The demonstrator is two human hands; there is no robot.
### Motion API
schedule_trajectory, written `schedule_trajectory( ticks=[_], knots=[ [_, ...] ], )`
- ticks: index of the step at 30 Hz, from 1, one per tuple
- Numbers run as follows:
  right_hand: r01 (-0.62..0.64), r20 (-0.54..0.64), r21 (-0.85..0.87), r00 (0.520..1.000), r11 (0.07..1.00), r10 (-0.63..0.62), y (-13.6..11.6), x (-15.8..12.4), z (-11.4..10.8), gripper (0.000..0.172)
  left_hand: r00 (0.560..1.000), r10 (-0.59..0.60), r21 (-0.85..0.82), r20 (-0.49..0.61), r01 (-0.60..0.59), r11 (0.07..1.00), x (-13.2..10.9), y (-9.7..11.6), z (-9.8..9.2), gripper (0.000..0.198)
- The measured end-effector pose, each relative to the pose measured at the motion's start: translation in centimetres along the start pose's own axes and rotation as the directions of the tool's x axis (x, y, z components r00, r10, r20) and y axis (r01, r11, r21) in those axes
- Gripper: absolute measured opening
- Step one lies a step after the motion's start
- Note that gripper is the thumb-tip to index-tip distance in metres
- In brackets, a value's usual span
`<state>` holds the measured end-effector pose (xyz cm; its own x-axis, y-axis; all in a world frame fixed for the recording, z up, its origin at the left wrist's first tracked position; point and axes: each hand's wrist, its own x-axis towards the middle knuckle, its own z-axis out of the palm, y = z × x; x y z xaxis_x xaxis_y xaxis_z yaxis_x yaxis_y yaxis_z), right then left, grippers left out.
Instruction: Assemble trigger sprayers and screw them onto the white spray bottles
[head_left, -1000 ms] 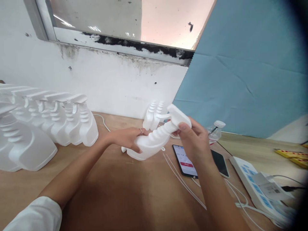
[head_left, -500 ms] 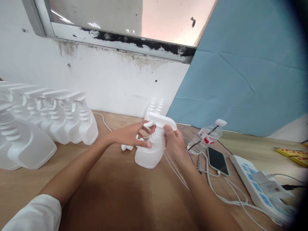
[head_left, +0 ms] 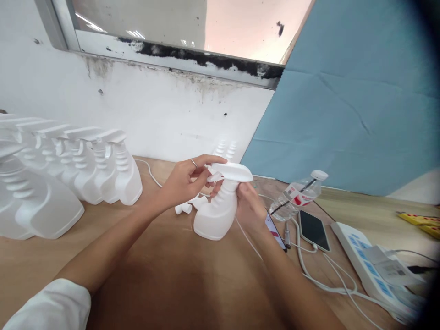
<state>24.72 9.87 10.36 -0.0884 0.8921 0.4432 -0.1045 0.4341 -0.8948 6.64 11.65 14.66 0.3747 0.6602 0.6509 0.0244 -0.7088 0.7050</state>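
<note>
The left hand (head_left: 185,181), a ring (head_left: 194,163) on one finger, lays its index finger along the top of the spray head (head_left: 235,172) near the nozzle end; its other fingers are curled, and its thumb lies by the trigger (head_left: 216,177) (whether it pinches anything there, I cannot tell). The right hand (head_left: 250,204) is wrapped around the neck of the white spray bottle (head_left: 215,220) just under the head, some fingertips showing on the far side. That bottle is roughly upright between the two hands, over the middle of the wooden table (head_left: 165,275), its nozzle toward the left hand.

Just beside its base, on the left, lie small white pieces (head_left: 184,208). Behind the spray head rise two ribbed white necks (head_left: 232,147). A thin white tube (head_left: 250,240) runs along the table near the right wrist, and a lit phone (head_left: 275,233) is partly covered by the right forearm.

Farther right lie a clear drink bottle (head_left: 299,197), a dark-screened phone (head_left: 313,230) with a cable plugged in, and a white power strip (head_left: 357,256).

Well to the left stand white spray bottles in a row (head_left: 123,178), with more (head_left: 48,206) nearer the camera. A blue sheet (head_left: 343,105) hangs against the wall (head_left: 154,114) at the right.
</note>
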Motion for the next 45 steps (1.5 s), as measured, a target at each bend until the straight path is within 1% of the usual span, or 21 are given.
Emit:
schedule_trajectory(
  ticks=[3, 5, 7, 9, 12, 14, 17, 19, 21, 24, 25, 28, 32, 36, 40, 41, 45],
  knots=[
    [0.009, -0.006, 0.059, 1.000, 0.998, -0.009, 0.3, 0.1, -0.1, 0.034, 0.999, -0.043, -0.019, 0.033, 0.044, 0.999, 0.0, -0.2, 0.0, 0.034],
    [0.008, -0.013, 0.062, 1.000, 0.998, -0.008, 0.4, 0.1, 0.0, 0.033, 0.997, -0.078, -0.045, 0.013, 0.079, 0.996, 0.1, -0.3, 0.2, 0.034],
    [0.007, -0.030, 0.034, 1.000, 0.999, -0.006, 0.4, 0.1, 0.1, 0.036, 0.996, -0.090, -0.055, -0.027, 0.089, 0.995, 0.1, -0.2, 0.5, 0.030],
    [0.013, -0.034, 0.030, 0.999, 0.999, -0.012, 0.3, 0.0, 0.3, 0.036, 0.996, -0.072, -0.036, -0.053, 0.070, 0.997, 0.2, 0.0, 0.7, 0.027],
    [0.017, 0.002, 0.094, 1.000, 0.995, -0.018, -0.1, -0.1, 0.5, 0.035, 0.996, -0.053, -0.002, -0.070, 0.053, 0.999, 0.2, 0.3, 0.8, 0.025],
    [0.002, 0.011, 0.084, 1.000, 0.996, -0.003, -0.4, -0.1, 0.6, 0.034, 0.996, -0.063, -0.013, -0.064, 0.062, 0.998, 0.2, 0.4, 0.7, 0.025],
    [0.013, -0.019, 0.026, 1.000, 1.000, -0.013, -0.6, 0.0, 0.9, 0.028, 0.997, -0.063, -0.027, -0.035, 0.062, 0.998, 0.2, 0.2, 0.6, 0.026],
    [0.038, -0.004, 0.076, 0.999, 0.996, -0.037, -0.8, 0.0, 1.0, 0.027, 0.998, -0.047, -0.013, -0.036, 0.047, 0.999, 0.2, 0.1, 0.5, 0.026],
    [0.035, 0.000, 0.104, 0.999, 0.994, -0.035, -0.8, 0.0, 1.1, 0.027, 0.999, -0.039, -0.012, -0.035, 0.039, 0.999, 0.1, 0.0, 0.5, 0.027],
    [0.021, -0.043, 0.030, 0.999, 0.999, -0.020, -0.9, 0.0, 1.2, 0.026, 0.998, -0.055, -0.019, -0.014, 0.055, 0.998, 0.1, 0.1, 0.6, 0.029],
    [0.033, -0.038, 0.033, 0.999, 0.999, -0.032, -0.9, 0.0, 1.1, 0.027, 0.998, -0.058, -0.016, -0.016, 0.058, 0.998, 0.1, 0.2, 0.6, 0.029],
    [0.053, 0.030, 0.110, 0.998, 0.992, -0.056, -0.8, -0.1, 1.0, 0.031, 0.998, -0.052, -0.008, -0.029, 0.052, 0.999, 0.0, 0.3, 0.6, 0.027],
    [0.018, -0.025, 0.042, 1.000, 0.999, -0.017, -0.8, -0.1, 0.9, 0.030, 0.997, -0.074, -0.029, 0.008, 0.074, 0.997, 0.0, 0.1, 0.6, 0.029],
    [0.051, 0.043, 0.114, 0.998, 0.992, -0.056, -0.6, -0.1, 0.8, 0.030, 0.998, -0.058, -0.018, -0.006, 0.058, 0.998, 0.0, 0.0, 0.7, 0.028],
    [0.032, -0.013, 0.055, 0.999, 0.998, -0.032, -0.5, 0.0, 0.7, 0.030, 0.998, -0.054, 0.006, -0.022, 0.054, 0.998, -0.1, -0.1, 0.7, 0.027],
    [0.040, -0.009, 0.065, 0.999, 0.997, -0.039, -0.4, 0.0, 0.7, 0.030, 0.999, -0.046, 0.011, -0.028, 0.047, 0.999, -0.1, -0.1, 0.7, 0.027],
    [0.049, 0.076, 0.183, 0.995, 0.982, -0.064, -0.2, -0.1, 0.6, 0.031, 0.999, -0.011, 0.015, -0.039, 0.012, 1.000, -0.1, -0.2, 0.6, 0.026]
  ],
)
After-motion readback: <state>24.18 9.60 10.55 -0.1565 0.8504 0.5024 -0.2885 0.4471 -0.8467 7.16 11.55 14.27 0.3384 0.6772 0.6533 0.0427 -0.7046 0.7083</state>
